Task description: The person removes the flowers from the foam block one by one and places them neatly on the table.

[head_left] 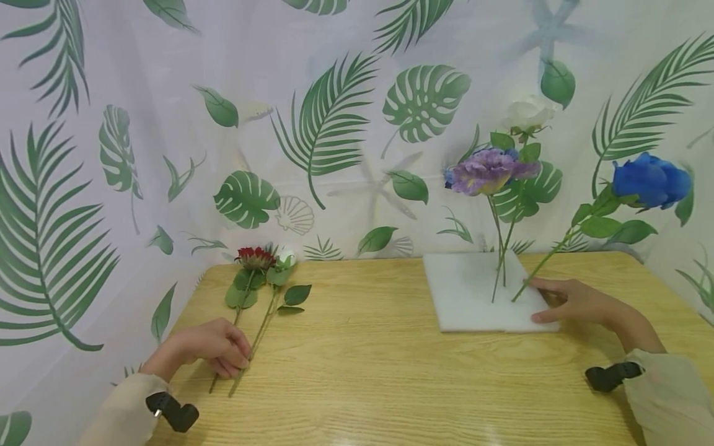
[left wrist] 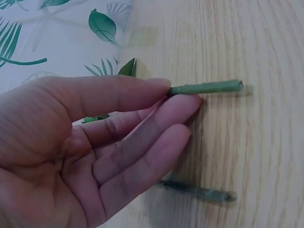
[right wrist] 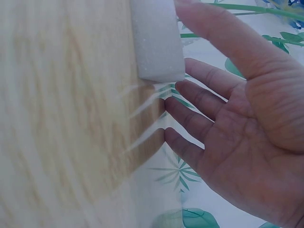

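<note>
At the table's left side my left hand [head_left: 214, 350] pinches a green stem [left wrist: 206, 88] near its lower end, between thumb and fingers. That stem runs up to a white flower [head_left: 286, 257] with dark leaves. Beside it lies a red flower [head_left: 255, 258], its stem end [left wrist: 209, 194] on the wood below my fingers. My right hand [head_left: 586, 302] rests at the right edge of a white foam board [head_left: 463, 303], thumb on it and the other fingers loosely extended. Standing in the board are a purple flower [head_left: 485, 170], a white flower [head_left: 527, 116] and a tilted blue rose [head_left: 651, 181].
The wooden table [head_left: 357, 371] reaches back to a white curtain [head_left: 346, 37] printed with green leaves. The blue rose leans out over my right hand. More blue petals [head_left: 449, 178] show behind the purple flower.
</note>
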Demonstrator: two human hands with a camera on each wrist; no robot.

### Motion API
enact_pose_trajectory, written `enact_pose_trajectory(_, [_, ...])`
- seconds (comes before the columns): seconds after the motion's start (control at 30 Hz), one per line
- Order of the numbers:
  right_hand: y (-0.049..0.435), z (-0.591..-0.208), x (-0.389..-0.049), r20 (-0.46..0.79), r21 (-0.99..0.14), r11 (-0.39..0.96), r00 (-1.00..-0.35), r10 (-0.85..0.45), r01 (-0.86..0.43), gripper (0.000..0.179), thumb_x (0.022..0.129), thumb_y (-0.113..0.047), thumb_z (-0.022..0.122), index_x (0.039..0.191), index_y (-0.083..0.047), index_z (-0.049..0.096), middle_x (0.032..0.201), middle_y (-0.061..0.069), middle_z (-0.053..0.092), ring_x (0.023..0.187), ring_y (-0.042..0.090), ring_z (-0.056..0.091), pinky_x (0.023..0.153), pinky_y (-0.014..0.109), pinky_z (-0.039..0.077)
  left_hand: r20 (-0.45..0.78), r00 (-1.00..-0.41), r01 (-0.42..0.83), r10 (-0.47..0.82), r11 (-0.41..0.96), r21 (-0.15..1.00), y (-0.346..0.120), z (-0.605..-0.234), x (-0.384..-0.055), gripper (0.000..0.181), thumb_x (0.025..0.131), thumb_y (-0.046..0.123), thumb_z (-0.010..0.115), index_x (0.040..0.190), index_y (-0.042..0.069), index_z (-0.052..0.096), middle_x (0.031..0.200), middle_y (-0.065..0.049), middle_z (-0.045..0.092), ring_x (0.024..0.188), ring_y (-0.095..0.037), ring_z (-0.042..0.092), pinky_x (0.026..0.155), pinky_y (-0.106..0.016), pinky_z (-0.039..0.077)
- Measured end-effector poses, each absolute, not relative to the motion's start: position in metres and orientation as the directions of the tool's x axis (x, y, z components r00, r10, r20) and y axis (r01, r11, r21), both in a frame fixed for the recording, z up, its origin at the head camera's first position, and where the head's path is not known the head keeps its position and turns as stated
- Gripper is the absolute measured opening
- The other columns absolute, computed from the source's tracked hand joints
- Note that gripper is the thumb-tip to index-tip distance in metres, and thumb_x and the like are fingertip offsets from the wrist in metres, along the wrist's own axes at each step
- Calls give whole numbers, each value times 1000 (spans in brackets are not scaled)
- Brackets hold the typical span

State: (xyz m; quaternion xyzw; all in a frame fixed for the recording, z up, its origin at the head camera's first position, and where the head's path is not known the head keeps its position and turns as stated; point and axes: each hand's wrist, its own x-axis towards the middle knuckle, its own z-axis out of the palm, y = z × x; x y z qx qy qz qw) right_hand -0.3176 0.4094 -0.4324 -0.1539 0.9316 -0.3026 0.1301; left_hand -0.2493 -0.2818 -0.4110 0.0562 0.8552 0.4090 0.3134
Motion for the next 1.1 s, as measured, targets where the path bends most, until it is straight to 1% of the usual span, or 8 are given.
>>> enact_pose_trajectory(0.17, [410, -433, -318, -149, -599, 773, -920, -364, -209, 87, 88, -33, 81, 155, 1, 38, 157, 38, 29, 142, 62, 27, 106, 75, 34, -525, -780, -179, 341, 682, 709, -277, -408, -251, 12, 87, 8, 75, 94, 0, 69, 73, -5, 71, 65, -13, 71, 63, -30, 62])
enact_pose_trajectory(0.43, [410, -432, -318, -155, -592, 778, -918, -365, -209, 87, 88, -34, 80, 155, 1, 37, 157, 38, 29, 142, 63, 27, 106, 76, 34, -545, -773, -196, 324, 696, 691, -272, -405, -251, 12, 86, 7, 75, 93, 2, 67, 67, -4, 71, 60, -11, 69, 58, -27, 60])
enact_pose_trajectory(0.63, [410, -432, -319, -154, -590, 781, -920, -360, -207, 88, 88, -35, 81, 155, 1, 37, 156, 39, 29, 141, 63, 27, 106, 76, 33, -540, -785, -205, 305, 694, 690, -268, -405, -253, 17, 86, 7, 75, 98, 2, 65, 67, -4, 70, 59, -11, 69, 56, -26, 59])
enact_pose_trajectory(0.87, [409, -433, -318, -159, -589, 783, -921, -356, -200, 89, 87, -35, 81, 155, 2, 37, 157, 39, 27, 141, 64, 25, 106, 77, 31, -538, -787, -217, 302, 681, 699, -268, -408, -255, 18, 85, 6, 76, 97, 1, 64, 65, -4, 70, 58, -10, 68, 55, -25, 58])
enact_pose_trajectory(1.0, [409, -433, -318, -156, -580, 788, -921, -357, -207, 89, 87, -36, 81, 155, 2, 37, 157, 39, 27, 141, 64, 26, 106, 76, 32, -529, -792, -207, 303, 682, 701, -268, -408, -256, 19, 86, 7, 76, 99, 1, 64, 67, -4, 70, 58, -11, 68, 56, -25, 59])
enact_pose_trajectory(1.1, [409, -433, -318, -152, -582, 784, -919, -365, -215, 89, 88, -35, 80, 155, 2, 37, 157, 39, 27, 141, 64, 26, 106, 76, 33, -514, -808, -193, 289, 694, 694, -268, -407, -257, 20, 87, 9, 76, 101, 1, 64, 68, -5, 71, 59, -12, 69, 57, -27, 60])
